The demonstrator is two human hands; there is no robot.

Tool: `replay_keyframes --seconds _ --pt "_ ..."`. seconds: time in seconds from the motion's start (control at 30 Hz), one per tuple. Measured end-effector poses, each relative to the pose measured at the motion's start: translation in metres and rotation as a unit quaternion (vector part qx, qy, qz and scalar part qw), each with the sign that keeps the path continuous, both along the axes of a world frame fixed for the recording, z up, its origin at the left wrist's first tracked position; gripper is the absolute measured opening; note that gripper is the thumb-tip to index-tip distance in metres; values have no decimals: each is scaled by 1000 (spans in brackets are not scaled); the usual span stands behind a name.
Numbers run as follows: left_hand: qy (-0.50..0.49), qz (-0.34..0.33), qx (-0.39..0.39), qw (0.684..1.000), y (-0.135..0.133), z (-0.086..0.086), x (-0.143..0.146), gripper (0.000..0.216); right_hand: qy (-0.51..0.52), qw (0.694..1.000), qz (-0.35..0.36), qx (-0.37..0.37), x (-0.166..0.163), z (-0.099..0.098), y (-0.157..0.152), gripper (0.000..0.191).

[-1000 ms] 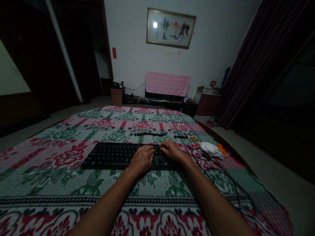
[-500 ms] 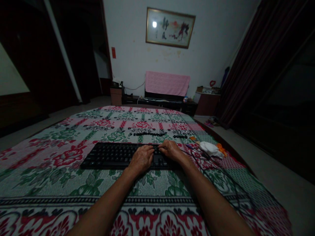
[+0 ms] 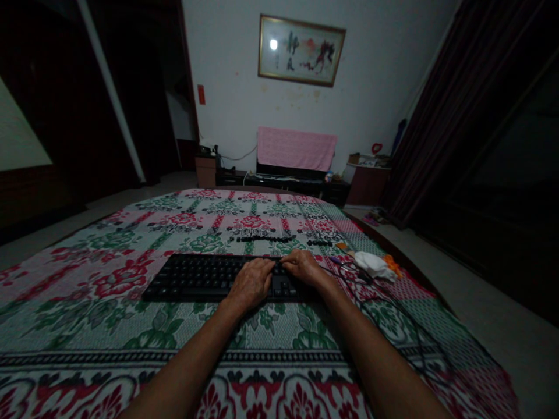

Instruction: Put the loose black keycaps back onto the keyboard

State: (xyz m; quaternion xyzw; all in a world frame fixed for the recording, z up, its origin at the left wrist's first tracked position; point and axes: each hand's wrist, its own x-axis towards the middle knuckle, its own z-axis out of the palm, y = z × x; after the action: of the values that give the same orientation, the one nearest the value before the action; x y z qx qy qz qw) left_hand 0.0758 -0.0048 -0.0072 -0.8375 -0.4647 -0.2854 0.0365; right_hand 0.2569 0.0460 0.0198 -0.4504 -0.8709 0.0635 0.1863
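Observation:
A black computer keyboard lies flat on the flowered bedspread. Over its right part rests my left hand, fingers bent and held together, their tips near the upper rows. My right hand comes in from the right above the number-key end, its thumb and fingers pinched together. Both sets of fingertips almost meet; whatever small thing may be between them is too dark to make out. Beyond the keyboard, small black pieces that look like loose keycaps form a line, with a shorter row of keycaps to its right.
To the right lie a crumpled white cloth, an orange item and a black cable running toward the bed's right edge. Past the bed stands a low cabinet with a pink cloth over a screen. A curtain hangs at right.
Both hands stay at nearly the same place on the keyboard. My left fingertips have shifted slightly toward the right hand. The keyboard and loose keycaps have not moved.

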Motion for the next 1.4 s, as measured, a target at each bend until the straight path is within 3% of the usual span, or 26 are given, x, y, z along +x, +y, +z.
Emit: replay_keyframes --seconds 0.67,1.4 --pt "38 14 16 999 -1 0 1 29 84 996 -17 -32 0 -6 2 20" --pt "35 16 10 999 1 -2 0 30 70 997 -16 8 0 -10 1 20"
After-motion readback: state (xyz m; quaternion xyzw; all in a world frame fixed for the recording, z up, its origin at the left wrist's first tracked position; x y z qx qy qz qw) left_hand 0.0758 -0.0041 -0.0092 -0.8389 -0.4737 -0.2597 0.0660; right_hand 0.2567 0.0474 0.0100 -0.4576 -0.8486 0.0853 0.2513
